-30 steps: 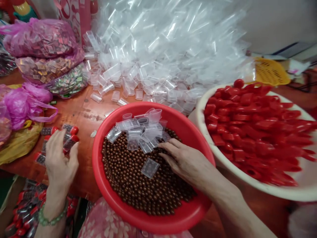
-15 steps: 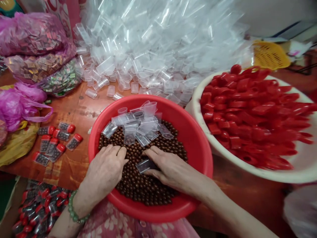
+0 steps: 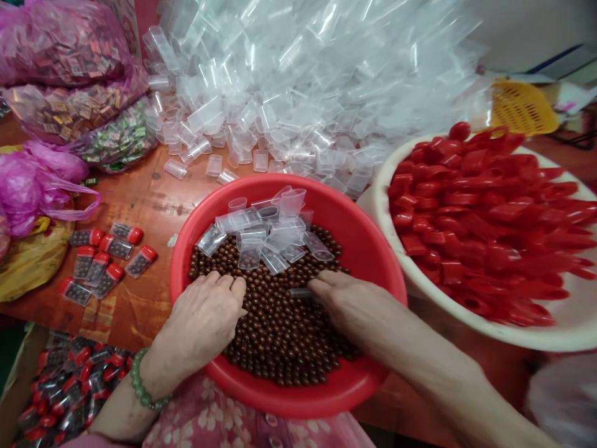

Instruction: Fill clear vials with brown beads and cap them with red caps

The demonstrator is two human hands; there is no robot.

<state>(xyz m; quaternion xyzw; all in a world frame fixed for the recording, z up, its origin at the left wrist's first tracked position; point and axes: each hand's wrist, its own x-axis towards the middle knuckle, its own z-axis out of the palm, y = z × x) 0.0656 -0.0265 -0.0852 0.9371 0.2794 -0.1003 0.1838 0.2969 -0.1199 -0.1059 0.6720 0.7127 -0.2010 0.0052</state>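
Observation:
A red basin [image 3: 382, 274] holds small shiny brown balls [image 3: 275, 336]. Within it, my right hand [image 3: 345, 305] is closed on a clear plastic tube [image 3: 301, 292], whose end shows past the fingertips, low among the balls. My left hand [image 3: 209, 314] rests on the balls at the left side, fingers curled down; whatever they hold is hidden. Several empty clear tubes [image 3: 250, 252] lie in a heap on the balls toward the far rim.
Red caps [image 3: 485, 230] fill a cream tub [image 3: 448, 317] on the right. Behind the basin rises a large pile of clear tubes [image 3: 298, 106]. Filled red-capped tubes [image 3: 116, 247] lie on the table at left, more in a box [image 3: 69, 386] below. Pink bags [image 3: 65, 50] stand far left.
My right hand has moved right and turned, and the tube in it now shows only as a narrow end. My left hand has barely moved. The whole view has shifted slightly.

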